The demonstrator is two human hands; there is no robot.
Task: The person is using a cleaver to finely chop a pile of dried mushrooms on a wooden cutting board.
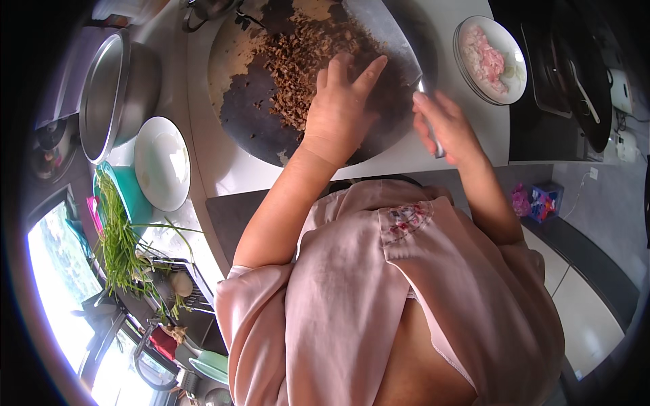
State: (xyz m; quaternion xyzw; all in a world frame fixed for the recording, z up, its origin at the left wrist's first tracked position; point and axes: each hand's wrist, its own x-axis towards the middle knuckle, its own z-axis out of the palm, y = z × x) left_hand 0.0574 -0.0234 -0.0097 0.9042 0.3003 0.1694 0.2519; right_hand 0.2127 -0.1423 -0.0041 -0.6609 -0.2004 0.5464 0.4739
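A round, dark-stained chopping board (244,106) lies before me, bearing a heap of finely chopped brown food (292,66), possibly mushrooms. Over the heap's near right side, my left hand (337,101) rests with fingers spread, its fingertips at the pieces and close to the blade. At the board's right edge my right hand (447,127) grips the handle of a cleaver (388,38). The broad blade reaches up and left across the far right of the board, beside the chopped pieces. Its far end runs out of the picture.
Right of the board, stacked plates hold pale pink minced meat (488,61), beside a black cooktop (548,81). To the left are a steel basin (139,86), a white bowl (162,162), and green stalks (117,228) at a teal container (129,195). A sink faucet (139,355) is lower left.
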